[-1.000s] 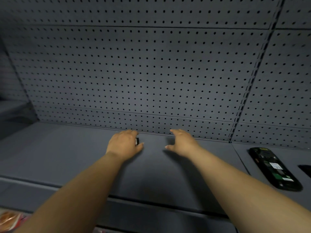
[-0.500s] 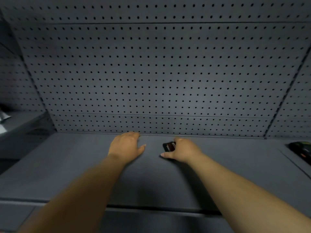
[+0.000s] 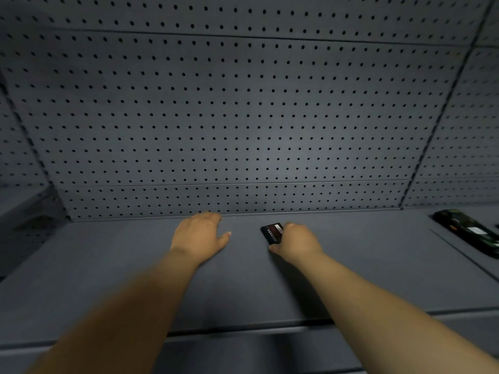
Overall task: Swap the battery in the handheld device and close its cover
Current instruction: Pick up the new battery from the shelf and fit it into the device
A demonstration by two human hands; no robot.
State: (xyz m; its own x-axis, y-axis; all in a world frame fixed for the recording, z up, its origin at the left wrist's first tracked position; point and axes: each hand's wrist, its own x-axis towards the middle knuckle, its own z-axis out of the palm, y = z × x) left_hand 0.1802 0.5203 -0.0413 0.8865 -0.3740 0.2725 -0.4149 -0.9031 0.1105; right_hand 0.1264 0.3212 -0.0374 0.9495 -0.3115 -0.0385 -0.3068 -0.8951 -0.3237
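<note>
A small black battery [image 3: 272, 232] with a label sticks out from the fingers of my right hand [image 3: 295, 242], which grips it just above the grey shelf [image 3: 113, 268]. My left hand [image 3: 198, 236] rests palm down on the shelf to the left, fingers apart, holding nothing. The black handheld device [image 3: 471, 233] lies far right on the neighbouring shelf, back side up with its compartment uncovered and a white label showing.
A grey pegboard wall [image 3: 243, 117] rises right behind the shelf. The shelf's front edge [image 3: 243, 327] runs below my forearms. A vertical upright [image 3: 437, 122] separates this bay from the right one. A darker shelf unit sits at far left.
The battery passed from under my left hand to my right hand, which now grips it. The view swung left and back a little, so the device sits at the right edge.
</note>
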